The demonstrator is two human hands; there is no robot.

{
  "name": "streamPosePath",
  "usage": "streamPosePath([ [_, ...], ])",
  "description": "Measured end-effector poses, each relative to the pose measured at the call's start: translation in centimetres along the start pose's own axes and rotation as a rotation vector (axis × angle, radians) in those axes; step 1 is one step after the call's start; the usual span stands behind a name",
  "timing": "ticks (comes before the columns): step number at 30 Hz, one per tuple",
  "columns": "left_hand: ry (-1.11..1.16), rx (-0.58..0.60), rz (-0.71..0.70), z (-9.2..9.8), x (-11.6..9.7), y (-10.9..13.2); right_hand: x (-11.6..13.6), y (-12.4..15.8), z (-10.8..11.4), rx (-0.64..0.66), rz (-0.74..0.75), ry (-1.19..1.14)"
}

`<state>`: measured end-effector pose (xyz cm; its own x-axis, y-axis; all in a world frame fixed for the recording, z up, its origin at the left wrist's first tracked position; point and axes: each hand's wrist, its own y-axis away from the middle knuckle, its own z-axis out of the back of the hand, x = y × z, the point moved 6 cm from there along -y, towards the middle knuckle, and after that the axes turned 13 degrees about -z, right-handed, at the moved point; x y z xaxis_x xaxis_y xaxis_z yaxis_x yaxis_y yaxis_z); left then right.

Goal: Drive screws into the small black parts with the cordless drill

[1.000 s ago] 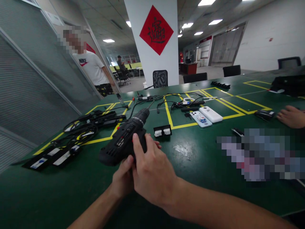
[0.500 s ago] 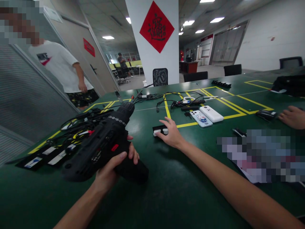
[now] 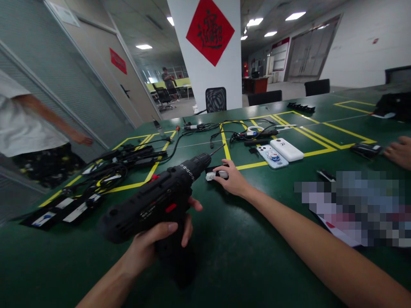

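Note:
A black power drill is in my left hand, whose fingers wrap round its handle. Its thin bit points up and to the right, its tip above and apart from a small black and white part on the green table. My right hand holds that part between thumb and fingers, against the tabletop. Its fingers cover the part's right end.
Bundled black cables and black strips lie at the left. Behind my right hand are a phone, a white power bank and more cables. Another person's hand is at the right; a person in white stands left.
The drill has moved right and its bit has tilted lower, closer to the small part. My right hand's fingers have closed on the part. The person at the left has shifted further left.

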<state>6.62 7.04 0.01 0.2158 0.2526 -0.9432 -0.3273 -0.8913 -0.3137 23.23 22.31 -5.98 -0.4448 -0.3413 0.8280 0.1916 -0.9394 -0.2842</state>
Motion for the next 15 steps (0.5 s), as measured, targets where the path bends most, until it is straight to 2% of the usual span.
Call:
streamPosePath([
  [5,-0.074,-0.029,0.037,0.2,-0.4,-0.4,-1.2,-0.9,1.0,-0.005,-0.096,-0.019],
  [15,-0.269,-0.036,0.085,0.7,-1.2,-0.2,-1.8,-1.3,1.3,-0.008,-0.079,-0.026],
])
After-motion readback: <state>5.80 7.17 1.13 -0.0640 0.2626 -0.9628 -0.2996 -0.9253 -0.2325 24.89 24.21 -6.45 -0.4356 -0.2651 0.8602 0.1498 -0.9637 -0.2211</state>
